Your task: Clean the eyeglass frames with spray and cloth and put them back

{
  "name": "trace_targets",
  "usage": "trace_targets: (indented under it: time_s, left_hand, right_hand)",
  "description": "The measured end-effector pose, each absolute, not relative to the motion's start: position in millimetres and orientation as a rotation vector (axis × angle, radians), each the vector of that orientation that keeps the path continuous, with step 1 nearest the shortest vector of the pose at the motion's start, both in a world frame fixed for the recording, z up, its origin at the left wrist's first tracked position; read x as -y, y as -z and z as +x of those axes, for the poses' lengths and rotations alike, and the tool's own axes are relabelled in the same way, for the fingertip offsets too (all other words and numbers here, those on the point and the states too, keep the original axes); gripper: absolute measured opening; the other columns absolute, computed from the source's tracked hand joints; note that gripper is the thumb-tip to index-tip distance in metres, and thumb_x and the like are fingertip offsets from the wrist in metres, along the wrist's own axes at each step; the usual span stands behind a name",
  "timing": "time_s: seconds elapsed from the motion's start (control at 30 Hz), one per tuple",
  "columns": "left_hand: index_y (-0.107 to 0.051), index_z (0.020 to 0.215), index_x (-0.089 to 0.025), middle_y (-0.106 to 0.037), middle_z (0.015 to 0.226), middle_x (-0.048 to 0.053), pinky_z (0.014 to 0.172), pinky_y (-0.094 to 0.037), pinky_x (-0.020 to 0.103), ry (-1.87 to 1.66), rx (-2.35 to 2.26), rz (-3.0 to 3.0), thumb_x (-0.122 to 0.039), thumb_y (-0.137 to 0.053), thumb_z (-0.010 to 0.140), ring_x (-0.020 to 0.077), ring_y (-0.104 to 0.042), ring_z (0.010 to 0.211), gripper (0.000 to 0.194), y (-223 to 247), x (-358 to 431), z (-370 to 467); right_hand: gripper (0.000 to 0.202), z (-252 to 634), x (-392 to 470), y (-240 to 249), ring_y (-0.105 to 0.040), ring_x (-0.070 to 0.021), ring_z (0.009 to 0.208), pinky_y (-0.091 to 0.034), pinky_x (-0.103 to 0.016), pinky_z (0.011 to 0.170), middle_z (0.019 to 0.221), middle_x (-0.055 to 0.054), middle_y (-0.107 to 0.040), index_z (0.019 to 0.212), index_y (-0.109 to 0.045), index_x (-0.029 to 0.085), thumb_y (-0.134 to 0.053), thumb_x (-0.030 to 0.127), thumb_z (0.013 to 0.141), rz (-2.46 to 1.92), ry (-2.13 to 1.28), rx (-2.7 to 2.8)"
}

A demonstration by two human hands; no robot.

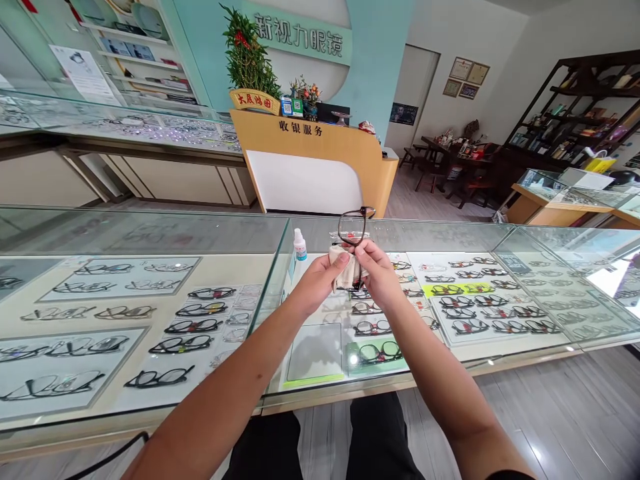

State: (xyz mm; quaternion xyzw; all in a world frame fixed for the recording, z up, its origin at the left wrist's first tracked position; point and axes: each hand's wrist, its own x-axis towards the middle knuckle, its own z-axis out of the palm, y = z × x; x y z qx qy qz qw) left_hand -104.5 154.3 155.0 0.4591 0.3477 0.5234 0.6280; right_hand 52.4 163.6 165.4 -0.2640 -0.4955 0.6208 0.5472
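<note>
In front of me, above the glass counter, both hands are at a pair of dark-framed eyeglasses (364, 217). The frame stands on end, with one lens up and clear of my fingers. My left hand (324, 279) is closed on a pale cleaning cloth (341, 275), which is pressed against the lower part of the glasses and covers much of it. My right hand (376, 268) pinches the frame near its middle, beside the cloth. Just left of the hands, a small white spray bottle (299, 245) with a blue label stands on the counter.
The glass display counter (277, 293) runs across in front of me, with rows of eyeglasses inside. Beyond it stand a wooden reception desk (310, 143) bearing a plant (247, 60), another glass case (165, 133) at left, and dark shelves (575, 113) at right.
</note>
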Motion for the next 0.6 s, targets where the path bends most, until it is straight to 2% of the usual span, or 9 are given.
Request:
trace_targets:
  time_s: [0.13,0.23,0.33,0.47,0.6]
  left_hand:
    - [-0.071,0.092,-0.018,-0.063,0.076,-0.002,0.067,-0.042,0.027,-1.189,-0.797,1.104,-0.072,-0.100,0.070,0.0123,-0.052,0.070,0.065,-155.1,-153.1,-105.5]
    - [-0.074,0.108,-0.018,-0.070,0.088,0.000,0.073,-0.046,0.029,-1.097,-0.789,1.149,-0.063,-0.103,0.070,0.0154,-0.060,0.077,0.065,-157.2,-152.1,-112.8]
    - [-0.075,0.122,-0.019,-0.074,0.096,0.002,0.076,-0.047,0.029,-1.032,-0.784,1.218,-0.058,-0.103,0.072,0.0169,-0.063,0.084,0.070,-159.8,-150.8,-118.1]
    - [-0.075,0.114,-0.019,-0.070,0.090,0.001,0.071,-0.046,0.028,-1.141,-0.831,1.234,-0.067,-0.099,0.073,0.0156,-0.060,0.079,0.068,-157.4,-149.4,-111.2]
    - [-0.073,0.102,-0.019,-0.065,0.081,-0.001,0.066,-0.044,0.027,-1.250,-0.875,1.228,-0.076,-0.093,0.077,0.0136,-0.054,0.071,0.066,-151.2,-151.0,-102.6]
  right_hand:
    - [0.047,51.1,-164.9,-163.2,-0.056,-0.0135,0.072,-0.040,-0.023,0.054,0.109,0.000,-0.077,0.090,-0.073,0.027,-0.094,0.069,0.082,-0.661,-1.482,1.152]
    - [0.049,49.9,-166.0,-166.2,-0.047,-0.0100,0.064,-0.030,-0.022,0.048,0.108,-0.001,-0.078,0.085,-0.073,0.024,-0.097,0.067,0.077,-0.640,-1.501,1.078]
    - [0.048,48.8,-165.9,-168.7,-0.047,-0.0096,0.064,-0.029,-0.022,0.046,0.110,-0.002,-0.079,0.085,-0.074,0.023,-0.098,0.064,0.075,-0.633,-1.513,1.029]
    - [0.049,45.9,-162.7,-168.1,-0.051,-0.0101,0.065,-0.028,-0.021,0.044,0.116,-0.002,-0.080,0.086,-0.072,0.024,-0.097,0.066,0.076,-0.630,-1.529,1.043]
    - [0.049,44.5,-159.9,-167.4,-0.057,-0.0130,0.072,-0.038,-0.021,0.049,0.111,-0.001,-0.079,0.089,-0.072,0.026,-0.096,0.067,0.078,-0.612,-1.533,1.089]
